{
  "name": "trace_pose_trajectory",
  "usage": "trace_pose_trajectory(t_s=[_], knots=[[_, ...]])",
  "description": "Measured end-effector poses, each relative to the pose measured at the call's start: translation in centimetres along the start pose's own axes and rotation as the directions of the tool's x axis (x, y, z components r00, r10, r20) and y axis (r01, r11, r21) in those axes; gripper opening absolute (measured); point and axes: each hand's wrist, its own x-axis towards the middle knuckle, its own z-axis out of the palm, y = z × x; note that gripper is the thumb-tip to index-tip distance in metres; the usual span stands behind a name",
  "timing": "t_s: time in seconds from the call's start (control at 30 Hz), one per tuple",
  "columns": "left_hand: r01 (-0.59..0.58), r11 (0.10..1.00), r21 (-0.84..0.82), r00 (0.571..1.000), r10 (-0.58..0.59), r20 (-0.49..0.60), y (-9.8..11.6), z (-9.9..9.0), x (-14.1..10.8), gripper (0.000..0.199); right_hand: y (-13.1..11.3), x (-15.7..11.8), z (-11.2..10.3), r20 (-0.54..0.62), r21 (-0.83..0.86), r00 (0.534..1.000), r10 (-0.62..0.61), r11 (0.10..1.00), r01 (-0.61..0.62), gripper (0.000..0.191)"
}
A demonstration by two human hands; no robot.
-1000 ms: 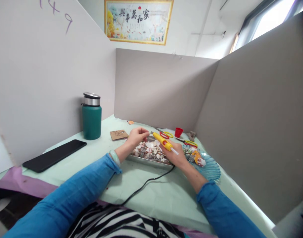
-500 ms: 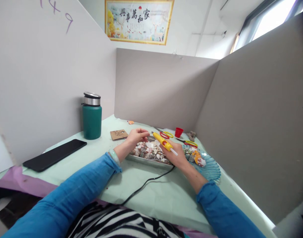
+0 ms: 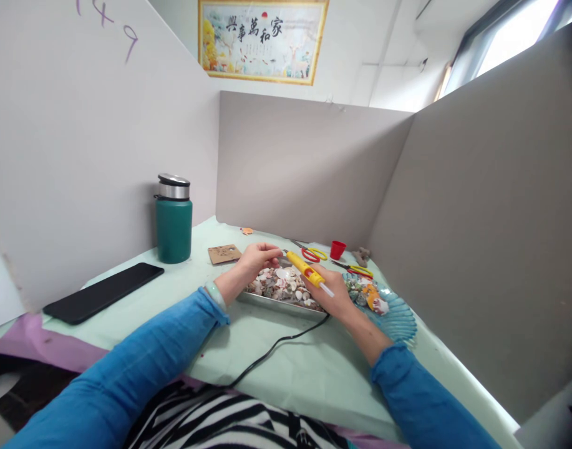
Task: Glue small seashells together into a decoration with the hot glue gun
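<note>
Fingers of our right hand [image 3: 335, 293] wrap around a slim yellow plastic glue gun [image 3: 300, 265], a closed grip that seems meant to steady its body while its tip points up toward our left hand. Our left hand [image 3: 257, 259] has its thumb and fingertips drawn nearly together just beside the tip; we cannot tell whether that grip has hold of anything small. Both hands are over a shallow silver metal tray [image 3: 286, 304] heaped with small pale and brown seashells [image 3: 286, 285], probably kept close so that reaching stays short.

A black cord [image 3: 276, 343] runs from near the tray's right corner across the pale green cloth-covered tabletop [image 3: 314, 362] toward our body, so sideways sweeps there could catch it. To the right, a scalloped blue glass dish [image 3: 400, 321] of shells sits just beside our right wrist, which limits movement that way. Beyond the tray, red-and-yellow-handled scissors [image 3: 316, 254] and a small red cup [image 3: 338, 250] edge the far side, near a grey partition [image 3: 309, 168]. Our left forearm has more room, with a black phone [image 3: 103, 293] and a green metal bottle [image 3: 174, 227] farther out.
</note>
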Motion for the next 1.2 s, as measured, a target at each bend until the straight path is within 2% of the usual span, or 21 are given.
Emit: trace_pose_trajectory(t_s=[0.17, 0.57, 0.87, 1.2], knots=[[0.001, 1.0, -0.015, 1.0, -0.001, -0.003, -0.02, -0.06, 0.0, 0.024, 0.32, -0.04, 0.29, -0.029, -0.013, 0.999, 0.015, 1.0, -0.016, 0.016], [0.021, 1.0, -0.004, 1.0, -0.021, -0.012, 0.4, 0.3, -0.35, 0.023, 0.05, 0.03, 0.12, 0.007, -0.041, 1.0, -0.019, 0.999, 0.019, 0.018], [-0.005, 1.0, -0.008, 1.0, 0.005, 0.013, -0.29, -0.25, 0.24, 0.028, 0.13, -0.01, 0.09, -0.014, -0.045, 1.0, 0.018, 0.999, -0.019, 0.016], [0.002, 1.0, 0.003, 1.0, -0.002, 0.02, -0.19, -0.21, 0.17, 0.026, -0.12, 0.04, -0.05, 0.008, -0.033, 1.0, 0.0, 0.999, 0.001, 0.017]])
